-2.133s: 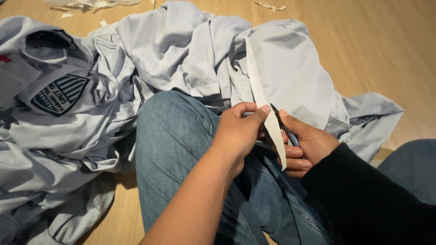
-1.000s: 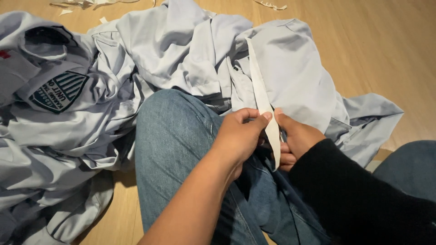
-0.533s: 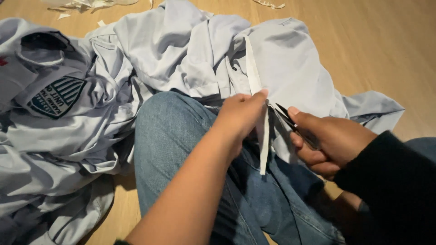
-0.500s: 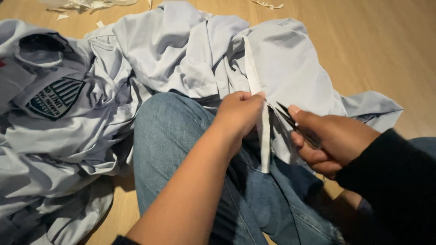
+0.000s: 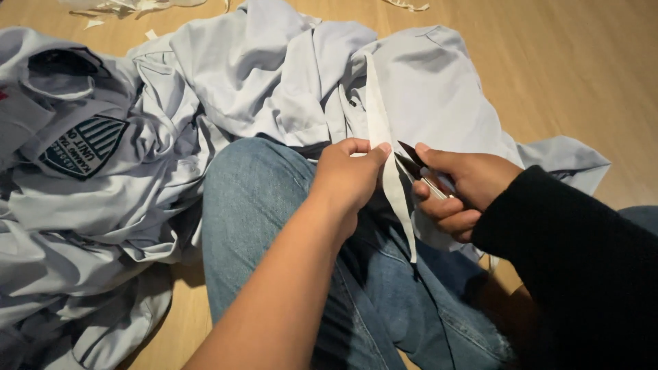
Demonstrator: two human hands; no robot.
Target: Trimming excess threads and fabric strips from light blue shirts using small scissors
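Right now your left hand (image 5: 349, 175), at the centre of the frame, is pinched shut on a narrow white fabric strip (image 5: 379, 116); thumb and fingers clamp it where it runs down from the pale blue shirt (image 5: 439, 89) above. The strip's loose end hangs below your fingers, over your jeans (image 5: 260, 205). Just beside it, to the right, your right hand (image 5: 462, 185) is closed around small dark snips (image 5: 411, 161), whose blades stand slightly apart with their tips close to the strip. More pale blue shirts, one bearing a dark badge (image 5: 86, 147), lie heaped at the left on the wooden floor (image 5: 582, 62).
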